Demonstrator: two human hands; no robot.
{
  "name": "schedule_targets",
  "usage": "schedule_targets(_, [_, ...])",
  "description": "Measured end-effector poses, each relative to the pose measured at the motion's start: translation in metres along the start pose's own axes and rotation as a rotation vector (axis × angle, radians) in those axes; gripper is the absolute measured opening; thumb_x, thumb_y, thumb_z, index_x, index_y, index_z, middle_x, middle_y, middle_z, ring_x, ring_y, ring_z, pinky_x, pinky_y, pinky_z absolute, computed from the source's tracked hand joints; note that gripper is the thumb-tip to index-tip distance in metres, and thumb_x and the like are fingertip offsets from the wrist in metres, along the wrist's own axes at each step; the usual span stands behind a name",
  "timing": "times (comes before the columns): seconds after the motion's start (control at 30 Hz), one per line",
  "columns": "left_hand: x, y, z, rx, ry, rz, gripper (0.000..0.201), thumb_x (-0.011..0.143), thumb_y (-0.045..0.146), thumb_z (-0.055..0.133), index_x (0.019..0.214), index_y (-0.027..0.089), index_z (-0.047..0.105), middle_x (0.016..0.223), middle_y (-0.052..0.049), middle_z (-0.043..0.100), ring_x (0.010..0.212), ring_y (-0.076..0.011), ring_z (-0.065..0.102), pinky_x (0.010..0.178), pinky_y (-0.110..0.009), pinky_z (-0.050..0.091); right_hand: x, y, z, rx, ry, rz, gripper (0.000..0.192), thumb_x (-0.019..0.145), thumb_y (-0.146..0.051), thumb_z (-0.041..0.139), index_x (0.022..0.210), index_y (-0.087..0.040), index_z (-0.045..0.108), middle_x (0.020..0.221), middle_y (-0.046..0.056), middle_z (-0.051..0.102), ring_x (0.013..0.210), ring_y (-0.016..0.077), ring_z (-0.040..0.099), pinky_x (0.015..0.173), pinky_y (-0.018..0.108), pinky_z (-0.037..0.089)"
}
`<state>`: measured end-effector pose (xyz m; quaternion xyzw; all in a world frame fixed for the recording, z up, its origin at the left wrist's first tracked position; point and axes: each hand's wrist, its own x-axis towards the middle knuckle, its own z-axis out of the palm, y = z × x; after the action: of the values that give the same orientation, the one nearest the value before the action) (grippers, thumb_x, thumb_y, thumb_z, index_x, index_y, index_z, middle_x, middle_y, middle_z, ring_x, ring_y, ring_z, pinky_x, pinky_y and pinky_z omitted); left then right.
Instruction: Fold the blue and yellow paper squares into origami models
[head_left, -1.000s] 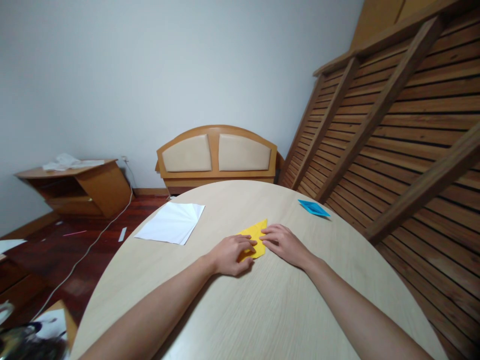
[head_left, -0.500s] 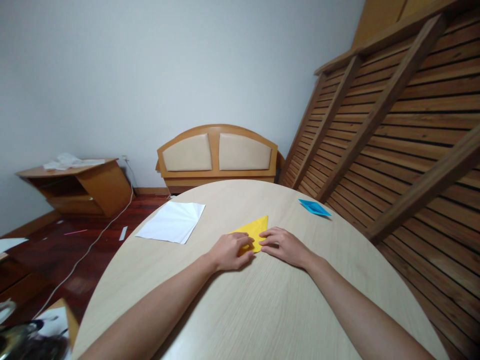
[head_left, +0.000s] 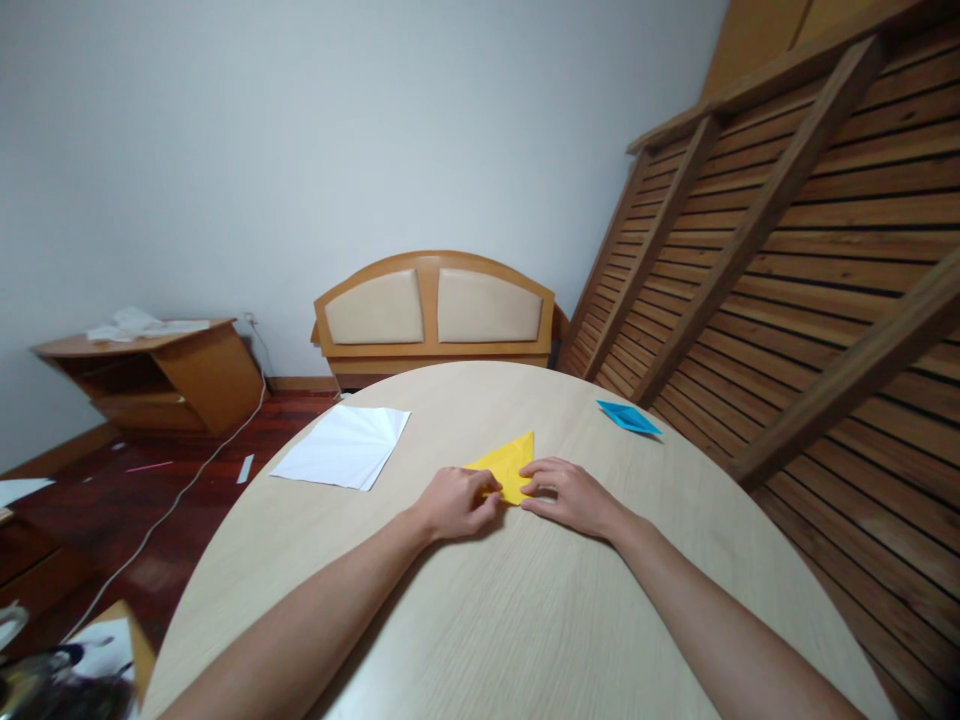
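Note:
A folded yellow paper lies flat on the round light-wood table, its pointed tip aimed away from me. My left hand presses on its near left edge with curled fingers. My right hand rests on its near right corner, fingertips flat on the paper. Both hands meet at the paper's near end and hide that part of it.
White sheets lie on the table's far left. A folded blue paper sits at the far right edge. Beyond the table stand a wooden headboard, a low wooden cabinet and a leaning slatted frame.
Both hands slid toward me along the yellow paper to its near end. More of the paper's far triangle now shows.

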<state>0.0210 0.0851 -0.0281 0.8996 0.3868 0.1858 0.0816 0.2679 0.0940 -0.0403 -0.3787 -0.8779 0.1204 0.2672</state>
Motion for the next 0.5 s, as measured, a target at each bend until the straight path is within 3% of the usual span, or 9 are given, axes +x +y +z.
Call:
schedule_targets(0.27, [0.003,-0.010,0.008,0.027,0.106,-0.183,0.027,0.098,0.039,0.044,0.111,0.021,0.059,0.087,-0.006,0.074,0.074,-0.0213,0.069,0.064,-0.028,0.047,0.001,-0.003,-0.001,0.041,0.009,0.028,0.014,0.089,-0.034,0.066,0.084,-0.028,0.077,0.109,0.004,0.074,0.103,0.0230,0.067,0.094,0.038,0.050])
schedule_targets(0.5, [0.005,-0.017,0.012,-0.038,0.150,-0.212,0.030,0.099,0.033,0.047,0.126,0.022,0.049,0.089,-0.003,0.073,0.074,-0.0188,0.068,0.065,-0.027,0.047,0.002,-0.004,0.000,0.068,0.025,0.003,0.015,0.090,-0.030,0.064,0.084,-0.026,0.076,0.105,0.004,0.074,0.100,0.0211,0.067,0.092,0.036,0.050])
